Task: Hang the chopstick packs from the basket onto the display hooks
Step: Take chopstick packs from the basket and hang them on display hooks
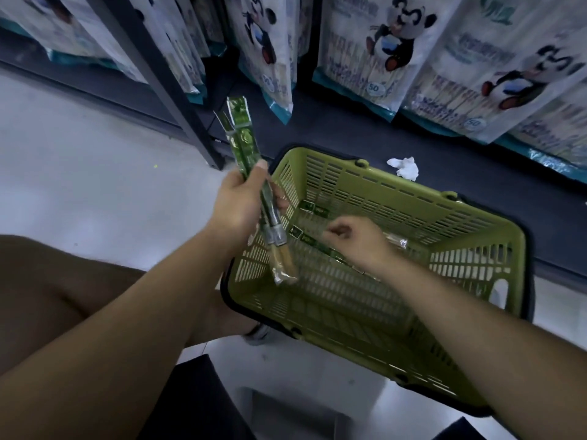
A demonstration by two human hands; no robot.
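A green plastic basket (pixel 476 223) stands on the floor in front of me. My left hand (pixel 236 204) grips two narrow green chopstick packs (pixel 243 138) upright above the basket's left rim, their wooden ends pointing down. My right hand (pixel 359 241) reaches into the basket, fingers pinched on a green chopstick pack (pixel 314 242) lying on the basket floor. Another pack (pixel 313 208) lies further back in the basket. No display hooks are visible.
Large white bags with panda prints (pixel 397 52) hang on the dark shelving behind the basket. A dark shelf post (pixel 178 100) runs down to the floor at left. A crumpled white paper (pixel 405 168) lies on the dark shelf base. My knee (pixel 47 281) is at lower left.
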